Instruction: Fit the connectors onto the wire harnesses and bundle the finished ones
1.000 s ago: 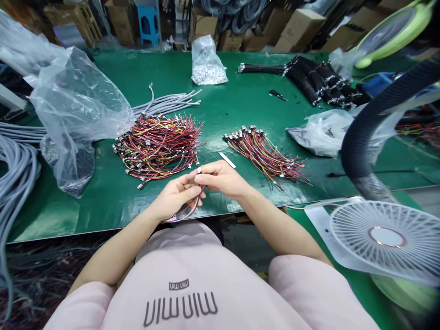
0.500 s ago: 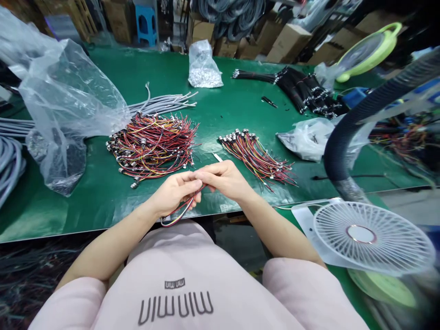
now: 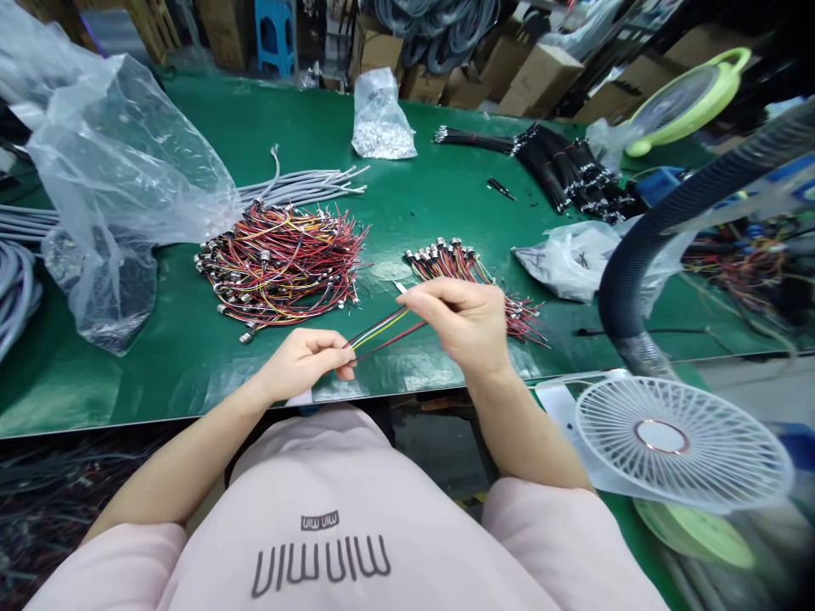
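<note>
Head view: left hand point(image 3: 313, 361) and right hand point(image 3: 463, 321), both pinched nearly closed, grip coloured wires point(image 3: 382, 328)

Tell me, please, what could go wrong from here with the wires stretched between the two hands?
The wires might kink or strain if the left hand and right hand pull apart too hard. The right hand overlaps the smaller bunch in view, so it could perhaps snag a lead there. The plastic bag reaches the larger pile; moving it may drag some leads along.
</note>
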`<state>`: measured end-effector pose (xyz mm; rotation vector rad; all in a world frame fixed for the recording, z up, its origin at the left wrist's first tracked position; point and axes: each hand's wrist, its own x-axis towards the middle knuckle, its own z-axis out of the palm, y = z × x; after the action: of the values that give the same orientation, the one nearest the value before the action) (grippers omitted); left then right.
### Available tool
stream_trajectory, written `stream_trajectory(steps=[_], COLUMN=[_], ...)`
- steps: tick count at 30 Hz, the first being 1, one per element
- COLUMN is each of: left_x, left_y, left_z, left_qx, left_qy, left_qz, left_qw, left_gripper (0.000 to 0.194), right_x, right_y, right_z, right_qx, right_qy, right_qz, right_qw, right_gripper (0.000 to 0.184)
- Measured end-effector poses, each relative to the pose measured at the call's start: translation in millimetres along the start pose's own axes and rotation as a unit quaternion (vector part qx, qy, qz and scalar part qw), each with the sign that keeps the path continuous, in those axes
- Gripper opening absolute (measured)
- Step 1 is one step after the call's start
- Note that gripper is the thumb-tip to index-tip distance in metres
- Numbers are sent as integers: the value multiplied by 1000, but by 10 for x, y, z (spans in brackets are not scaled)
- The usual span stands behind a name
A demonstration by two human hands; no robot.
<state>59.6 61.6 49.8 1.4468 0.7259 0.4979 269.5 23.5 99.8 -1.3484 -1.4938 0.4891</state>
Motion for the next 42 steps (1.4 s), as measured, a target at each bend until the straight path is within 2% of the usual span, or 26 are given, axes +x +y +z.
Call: stream_trajectory(steps=[5,7,9,12,14,15,17,19,20,22,24,25,27,29,32,35,37,42], left_x=[-62,-78,-87,-84,-71,-63,-45,-29,-23,-22,-37,-52,-89,-126,-154,-145,-133,-129], left_y=[-46,-59,-108,-286,-444,-518,-629,-682,-689,-684,-676,-676,-687,-703,-720,-732,-743,-757], left_z=[-114,-144,-166,-178,-167,-155,-124,-91,-77,-61,-62,-68,-86,-102,-106,-93,-87,-86], left_qx=[46,13,-39,-140,-190,-207,-222,-225,-225,-228,-239,-251,-279,-301,-308,-304,-291,-221], left_qy=[-30,-47,-66,-86,-87,-83,-80,-82,-86,-97,-100,-96,-82,-65,-53,-25,10,73], left_qz=[-27,-38,-35,-34,-49,-61,-81,-90,-89,-83,-74,-71,-77,-93,-105,-89,-66,-5], left_qw=[998,998,996,986,977,973,968,967,966,965,963,961,954,947,944,948,955,973], left_gripper=[25,25,27,32,38,41,42,38,36,34,34,35,40,44,44,39,35,28], right_x=[-18,-46,-84,-158,-217,-248,-310,-368,-393,-437,-473,-489,-514,-525,-510,-474,-449,-433], right_y=[-102,-54,86,421,630,699,735,645,575,446,393,401,462,529,561,519,488,490], right_z=[-254,-336,-408,-510,-559,-567,-526,-391,-291,-51,180,271,381,403,356,310,295,318], right_qx=[-38,-26,-22,-63,-157,-220,-323,-344,-324,-261,-210,-187,-155,-152,-190,-228,-237,-198], right_qy=[169,200,203,165,122,108,98,61,16,-132,-250,-276,-272,-228,-184,-189,-202,-216], right_qz=[-74,-91,-80,-8,26,20,-36,-117,-152,-208,-213,-202,-190,-209,-264,-314,-331,-297], right_qw=[982,975,976,984,980,969,941,930,934,934,921,921,931,939,928,902,891,909], right_gripper=[20,18,15,14,15,15,16,25,28,28,23,19,16,14,15,22,20,16])
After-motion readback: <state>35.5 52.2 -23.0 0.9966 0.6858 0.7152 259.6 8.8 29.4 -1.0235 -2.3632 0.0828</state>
